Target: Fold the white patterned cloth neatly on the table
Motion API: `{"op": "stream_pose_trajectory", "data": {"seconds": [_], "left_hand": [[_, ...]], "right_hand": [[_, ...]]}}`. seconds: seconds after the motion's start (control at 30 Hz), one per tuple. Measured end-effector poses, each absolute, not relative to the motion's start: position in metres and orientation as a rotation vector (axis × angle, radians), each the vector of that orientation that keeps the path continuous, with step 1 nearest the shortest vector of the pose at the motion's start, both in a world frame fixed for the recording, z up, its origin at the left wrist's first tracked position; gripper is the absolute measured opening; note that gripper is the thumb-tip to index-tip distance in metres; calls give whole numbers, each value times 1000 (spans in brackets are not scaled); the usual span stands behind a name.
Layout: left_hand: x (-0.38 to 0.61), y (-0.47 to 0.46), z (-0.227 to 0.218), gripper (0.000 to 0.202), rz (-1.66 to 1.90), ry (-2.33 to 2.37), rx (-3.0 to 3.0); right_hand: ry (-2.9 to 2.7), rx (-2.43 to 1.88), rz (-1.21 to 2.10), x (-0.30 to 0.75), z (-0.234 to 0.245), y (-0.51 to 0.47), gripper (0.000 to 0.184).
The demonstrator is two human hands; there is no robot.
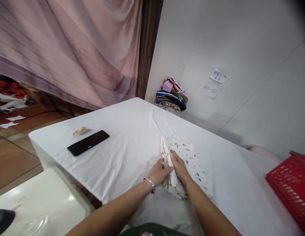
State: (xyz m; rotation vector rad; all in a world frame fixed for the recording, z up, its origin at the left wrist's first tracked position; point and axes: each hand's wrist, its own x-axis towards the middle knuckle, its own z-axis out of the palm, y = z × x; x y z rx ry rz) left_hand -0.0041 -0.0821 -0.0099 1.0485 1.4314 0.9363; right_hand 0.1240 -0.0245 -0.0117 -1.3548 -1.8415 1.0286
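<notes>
A white printed cloth (192, 157) with small grey and brown motifs lies on the white-covered table, partly folded. Its left side is gathered into a thick layered fold. My left hand (159, 172), with a silver bracelet at the wrist, grips that fold from the left, thumb on top and fingertips partly hidden behind the layers. From the other side my right hand (179, 166) closes over the same fold, its fingers held together along the edge. The two hands nearly touch at the fold.
A black phone (88, 143) and a crumpled beige scrap (81, 130) lie on the left of the table (123, 131). Folded fabrics (171, 95) are stacked by the wall at the back. A red plastic basket (290, 183) stands right; a pale lidded container (41, 203) is lower left.
</notes>
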Motion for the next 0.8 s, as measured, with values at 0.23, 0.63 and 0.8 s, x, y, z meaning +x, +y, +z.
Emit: {"op": "stream_pose_trajectory", "data": {"seconds": [0.23, 0.63, 0.8], "left_hand": [[-44, -76, 2, 41, 597, 1666, 1387], [-43, 19, -2, 23, 733, 1892, 1535], [-35, 37, -8, 25, 752, 1955, 1449]], "right_hand": [[-2236, -1364, 582, 115, -28, -29, 46], [-2108, -1488, 592, 165, -6, 4, 45], [-2119, -1733, 350, 205, -15, 25, 48]]}}
